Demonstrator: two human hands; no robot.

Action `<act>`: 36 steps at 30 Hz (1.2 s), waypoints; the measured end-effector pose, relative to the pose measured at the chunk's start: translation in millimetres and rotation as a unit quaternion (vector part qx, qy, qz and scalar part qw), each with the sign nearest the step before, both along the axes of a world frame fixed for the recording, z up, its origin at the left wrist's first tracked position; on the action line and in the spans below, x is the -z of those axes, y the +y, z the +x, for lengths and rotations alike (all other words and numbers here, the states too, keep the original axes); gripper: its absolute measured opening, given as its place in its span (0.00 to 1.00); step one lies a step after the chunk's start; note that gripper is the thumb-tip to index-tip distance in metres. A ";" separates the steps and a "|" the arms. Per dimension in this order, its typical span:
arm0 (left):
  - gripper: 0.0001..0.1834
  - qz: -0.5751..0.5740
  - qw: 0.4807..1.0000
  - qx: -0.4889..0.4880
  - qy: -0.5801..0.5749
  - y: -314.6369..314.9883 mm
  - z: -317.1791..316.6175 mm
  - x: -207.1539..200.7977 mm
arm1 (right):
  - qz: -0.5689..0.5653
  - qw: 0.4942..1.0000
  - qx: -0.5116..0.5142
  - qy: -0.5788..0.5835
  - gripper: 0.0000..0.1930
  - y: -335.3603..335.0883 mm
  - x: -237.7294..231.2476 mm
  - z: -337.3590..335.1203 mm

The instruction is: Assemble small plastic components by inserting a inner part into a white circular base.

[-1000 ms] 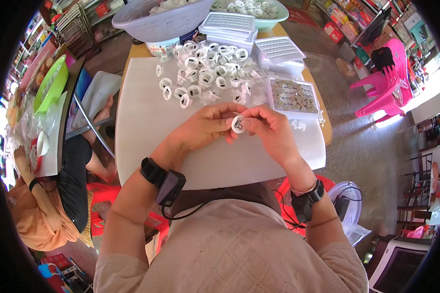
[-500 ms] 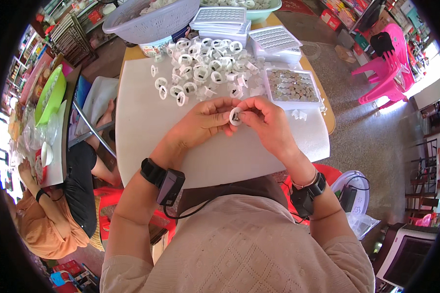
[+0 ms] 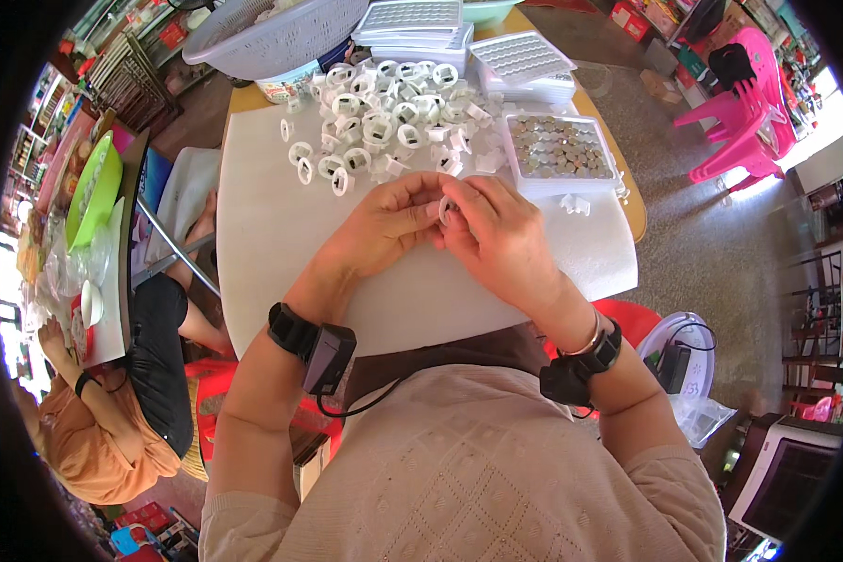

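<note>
White ring lies between the hands. Left hand pinches it; right hand narrow, fingertips at it, grip cannot be told. Step, judged: close fingertip work; next move calls for steady left pinch. Pile beyond left hand; tray beyond right.

No words or numbers can be read; the white tub on the surface bears coloured print, too small to make out.
</note>
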State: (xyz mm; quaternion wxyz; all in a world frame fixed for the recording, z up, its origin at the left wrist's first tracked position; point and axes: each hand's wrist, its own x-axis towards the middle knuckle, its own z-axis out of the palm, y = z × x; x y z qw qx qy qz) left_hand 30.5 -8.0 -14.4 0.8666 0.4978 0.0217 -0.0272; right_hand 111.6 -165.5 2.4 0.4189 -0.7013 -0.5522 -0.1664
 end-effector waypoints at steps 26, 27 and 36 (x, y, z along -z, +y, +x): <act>0.18 -0.027 0.999 -0.008 -0.024 3.7 1.1 -0.2 | 0.046 0.992 -0.048 0.105 0.21 2.1 3.4 -6.6; 0.17 -0.046 0.998 -0.030 -0.030 6.8 -0.1 2.6 | 0.053 0.987 -0.036 0.148 0.20 0.4 -3.9 -8.2; 0.14 -0.073 0.993 -0.075 -0.046 22.2 -6.3 6.5 | 0.033 0.973 0.002 0.229 0.14 -3.6 -9.7 0.9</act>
